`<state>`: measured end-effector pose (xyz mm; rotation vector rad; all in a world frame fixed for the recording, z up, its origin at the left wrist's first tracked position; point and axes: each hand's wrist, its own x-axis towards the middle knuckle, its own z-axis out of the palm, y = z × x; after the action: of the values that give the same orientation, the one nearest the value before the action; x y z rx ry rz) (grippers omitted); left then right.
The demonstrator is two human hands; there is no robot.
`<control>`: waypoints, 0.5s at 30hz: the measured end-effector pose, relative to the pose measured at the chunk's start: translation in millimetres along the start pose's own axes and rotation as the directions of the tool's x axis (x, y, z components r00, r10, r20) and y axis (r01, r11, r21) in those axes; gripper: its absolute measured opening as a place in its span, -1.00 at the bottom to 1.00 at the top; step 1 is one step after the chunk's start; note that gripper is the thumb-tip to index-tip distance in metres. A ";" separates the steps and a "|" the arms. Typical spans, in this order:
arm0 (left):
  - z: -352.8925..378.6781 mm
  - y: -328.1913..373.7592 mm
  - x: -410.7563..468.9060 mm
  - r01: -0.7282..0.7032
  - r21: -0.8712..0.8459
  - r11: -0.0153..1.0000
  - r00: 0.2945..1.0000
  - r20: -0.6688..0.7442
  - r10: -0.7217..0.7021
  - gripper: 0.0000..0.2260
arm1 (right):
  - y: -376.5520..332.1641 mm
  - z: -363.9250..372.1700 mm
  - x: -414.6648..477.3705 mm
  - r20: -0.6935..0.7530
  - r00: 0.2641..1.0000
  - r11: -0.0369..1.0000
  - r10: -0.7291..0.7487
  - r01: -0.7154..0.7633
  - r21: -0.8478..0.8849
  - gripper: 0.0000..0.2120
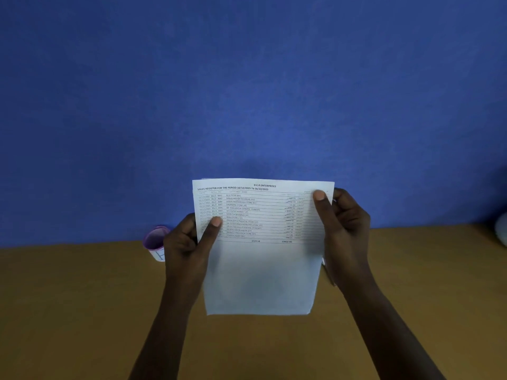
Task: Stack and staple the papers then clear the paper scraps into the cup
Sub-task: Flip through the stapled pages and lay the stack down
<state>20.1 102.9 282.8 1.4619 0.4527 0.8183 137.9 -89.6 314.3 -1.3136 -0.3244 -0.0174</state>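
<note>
I hold a stack of white papers (260,270) upright above the wooden table, printed side toward me, with a sales table on the upper half. My left hand (189,242) grips the left edge, thumb on the front. My right hand (343,229) grips the right edge near the top corner, thumb on the front. Edges of further sheets show behind the top one. A small purple-rimmed cup (155,242) stands on the table to the left of my left hand, partly hidden by it. No stapler or scraps are visible.
The brown wooden table (82,311) runs across the lower part of the view and meets a blue wall (247,91) behind. A pale rounded object (502,229) sits at the far right edge.
</note>
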 end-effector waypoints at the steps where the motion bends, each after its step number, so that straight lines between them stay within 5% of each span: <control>1: 0.4 -0.7 -0.9 0.001 -0.002 1.000 1.000 -0.002 -0.001 -0.88 | -0.3 0.3 0.9 0.001 1.000 1.000 -0.012 0.012 0.006 -0.86; 15: -0.5 -2.4 -5.4 -0.001 -0.008 1.000 1.000 -0.024 0.001 -0.89 | 6.6 -0.4 -1.3 -0.013 1.000 0.999 0.010 -0.010 0.035 -0.76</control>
<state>16.6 99.5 279.3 1.4468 0.4660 0.8385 138.1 -88.4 307.8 -1.2802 -0.3055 -0.0124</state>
